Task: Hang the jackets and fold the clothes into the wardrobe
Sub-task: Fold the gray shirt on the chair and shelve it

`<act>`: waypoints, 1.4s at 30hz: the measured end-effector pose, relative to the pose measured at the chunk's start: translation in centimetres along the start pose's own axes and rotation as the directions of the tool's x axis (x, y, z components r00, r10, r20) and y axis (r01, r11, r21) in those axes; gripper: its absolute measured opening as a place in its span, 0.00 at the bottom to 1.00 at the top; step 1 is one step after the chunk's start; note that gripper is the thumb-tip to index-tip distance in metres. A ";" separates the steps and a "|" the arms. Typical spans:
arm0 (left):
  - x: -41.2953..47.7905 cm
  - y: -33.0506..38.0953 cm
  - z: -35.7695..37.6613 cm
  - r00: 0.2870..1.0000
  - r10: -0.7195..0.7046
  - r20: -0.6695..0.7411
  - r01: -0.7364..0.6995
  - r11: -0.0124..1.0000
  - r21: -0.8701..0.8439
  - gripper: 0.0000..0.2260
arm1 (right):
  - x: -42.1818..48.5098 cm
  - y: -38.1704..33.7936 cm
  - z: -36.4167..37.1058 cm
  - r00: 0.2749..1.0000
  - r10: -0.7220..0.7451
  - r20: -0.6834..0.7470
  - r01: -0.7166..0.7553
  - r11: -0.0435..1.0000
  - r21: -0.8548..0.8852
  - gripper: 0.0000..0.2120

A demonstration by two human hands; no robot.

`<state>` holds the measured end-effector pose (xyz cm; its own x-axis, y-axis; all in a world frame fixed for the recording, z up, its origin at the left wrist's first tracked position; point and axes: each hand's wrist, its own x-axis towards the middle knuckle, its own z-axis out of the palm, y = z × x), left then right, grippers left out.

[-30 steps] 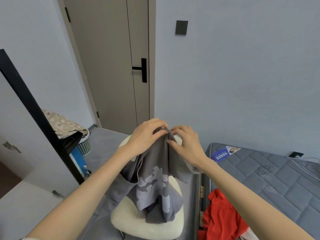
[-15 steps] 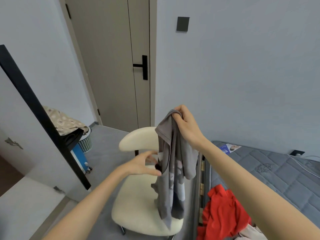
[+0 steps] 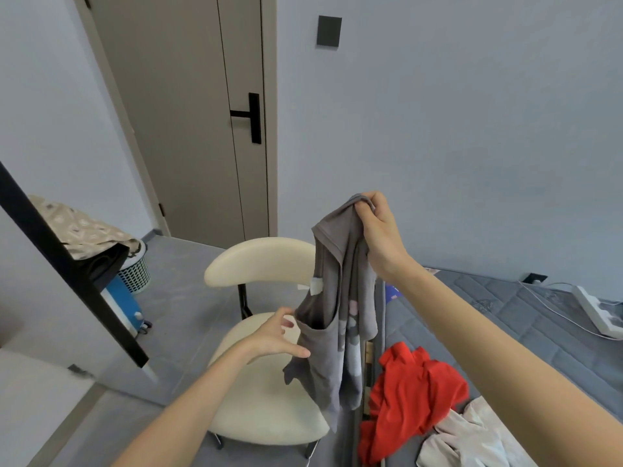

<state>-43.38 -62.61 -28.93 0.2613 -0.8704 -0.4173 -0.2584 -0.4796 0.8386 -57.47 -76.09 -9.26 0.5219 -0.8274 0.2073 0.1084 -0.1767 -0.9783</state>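
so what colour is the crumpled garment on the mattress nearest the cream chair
Bright red; the crumpled red top shows clearly in the head view.

Two hands in shot: left hand [image 3: 276, 338] near, right hand [image 3: 381, 237] higher up. Three garments counted: one grey garment [image 3: 333, 298] in the middle, one red garment [image 3: 414, 392] and one pale garment [image 3: 472, 436] near right. One chair [image 3: 259, 261], centre. One mattress [image 3: 505, 315], right. One door [image 3: 188, 112] far left, with one handle [image 3: 251, 117]. One black wall plate [image 3: 328, 31] up far. One laundry basket [image 3: 138, 274] left, one patterned cloth [image 3: 84, 230] there too. One power strip [image 3: 596, 308], far right.
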 end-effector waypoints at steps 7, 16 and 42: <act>-0.2 -0.4 1.7 0.997 -0.027 -0.078 0.008 0.972 -0.233 0.23 | -0.5 0.1 0.7 0.998 0.061 0.003 -0.061 0.989 0.135 0.09; -1.8 -2.0 -0.6 0.997 0.019 -0.069 -0.036 0.967 -0.253 0.15 | -1.1 -0.5 0.3 0.994 0.092 -0.061 -0.084 0.990 0.112 0.10; -12.0 2.9 -17.3 0.783 0.337 -0.523 -0.245 0.940 0.238 0.09 | -2.4 6.6 -1.4 0.965 0.200 0.172 0.024 0.582 -0.813 0.09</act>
<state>-31.17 -51.67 -15.45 0.6043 -0.7845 0.1389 -0.5281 -0.2639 0.8071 -59.22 -76.03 -16.26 0.6704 -0.7419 0.0034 -0.6122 -0.5558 -0.5624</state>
